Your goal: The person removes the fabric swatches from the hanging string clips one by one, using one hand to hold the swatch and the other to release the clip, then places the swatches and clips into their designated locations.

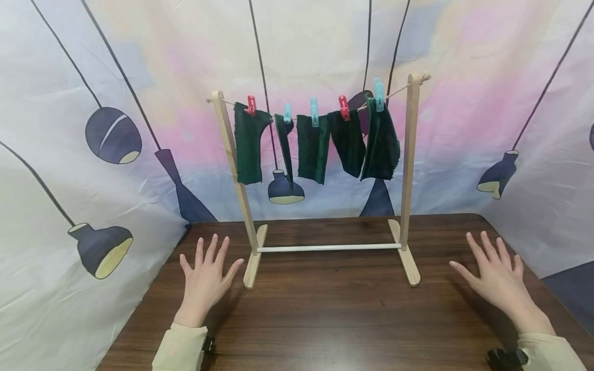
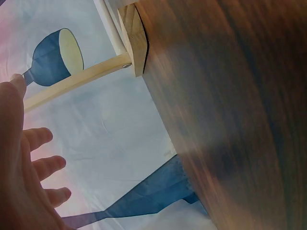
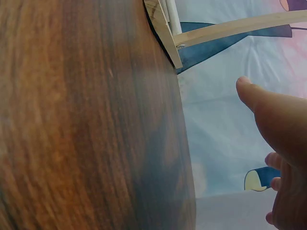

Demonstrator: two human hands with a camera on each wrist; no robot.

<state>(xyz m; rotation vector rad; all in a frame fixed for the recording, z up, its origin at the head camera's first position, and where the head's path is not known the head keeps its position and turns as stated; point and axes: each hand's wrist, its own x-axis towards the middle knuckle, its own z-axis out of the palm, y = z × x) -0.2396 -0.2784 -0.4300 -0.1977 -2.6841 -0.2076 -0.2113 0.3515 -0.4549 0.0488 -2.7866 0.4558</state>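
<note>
My left hand [image 1: 204, 286] is held with fingers spread beside the left foot of a small wooden drying rack [image 1: 409, 165], holding nothing. On the other side my right hand [image 1: 498, 283] spreads its fingers to the right of the rack's right foot, also with nothing in it. A string [image 1: 396, 91] runs between the rack's two posts. Several dark green cloth pieces [image 1: 250, 147] hang from it, pinned by red clothespins [image 1: 251, 105] and light blue clothespins [image 1: 314, 112]. One narrow cloth [image 1: 284, 141] hangs folded, second from the left.
A white rod [image 1: 329, 248] joins the rack's feet near the back of the brown wooden table [image 1: 325, 319]. Close behind the table hangs a fabric backdrop [image 1: 315, 31] printed with lamps, and it continues along both sides.
</note>
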